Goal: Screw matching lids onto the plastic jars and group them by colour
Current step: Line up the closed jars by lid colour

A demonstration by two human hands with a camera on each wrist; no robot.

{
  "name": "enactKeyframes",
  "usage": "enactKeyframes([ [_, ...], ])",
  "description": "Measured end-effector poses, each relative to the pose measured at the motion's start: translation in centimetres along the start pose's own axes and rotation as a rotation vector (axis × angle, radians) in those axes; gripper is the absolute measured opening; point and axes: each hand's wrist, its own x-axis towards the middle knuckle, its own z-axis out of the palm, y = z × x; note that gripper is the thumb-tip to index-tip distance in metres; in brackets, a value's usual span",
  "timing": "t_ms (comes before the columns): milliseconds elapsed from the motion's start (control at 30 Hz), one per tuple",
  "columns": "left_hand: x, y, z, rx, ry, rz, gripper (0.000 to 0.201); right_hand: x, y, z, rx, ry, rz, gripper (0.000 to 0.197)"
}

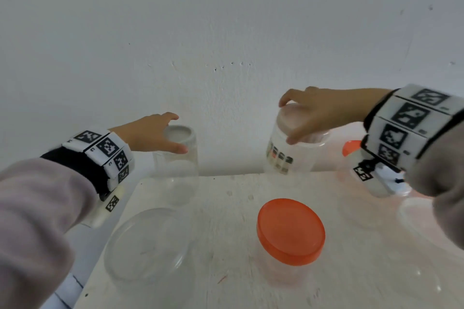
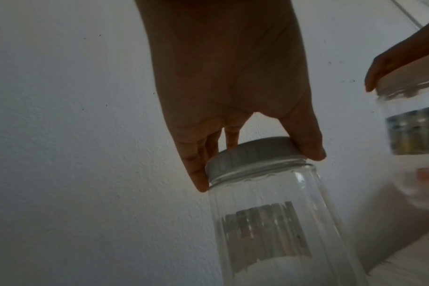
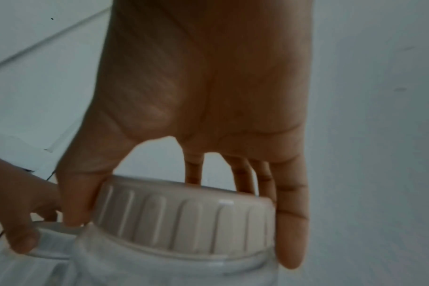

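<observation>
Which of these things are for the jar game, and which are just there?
For the job:
left hand gripping white-lid jar
right hand gripping labelled jar
orange-lid jar
clear-lid jar
small orange lid

Just there:
table
wall
wrist bands

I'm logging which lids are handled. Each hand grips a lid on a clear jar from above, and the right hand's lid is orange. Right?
Not quite. The right hand grips a pale, ribbed lid, not an orange one, as the right wrist view shows. The orange lid sits untouched on a nearer jar in the head view. The rest holds: the left hand grips a grey lid from above.
</observation>
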Motion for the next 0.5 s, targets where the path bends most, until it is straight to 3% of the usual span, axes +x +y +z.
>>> enactKeyframes([
  [233,0.6,-1.2,0.8,-0.083,0.077,0.011,0.098,7.0,-7.6,2.7,0.004,0.080,-0.041,0.083],
  [500,1.2,-2.2,1.4,-0.118,0.089,-0.005,0.103,9.9,-10.5,4.2,-0.028,0.052,-0.004,0.063],
])
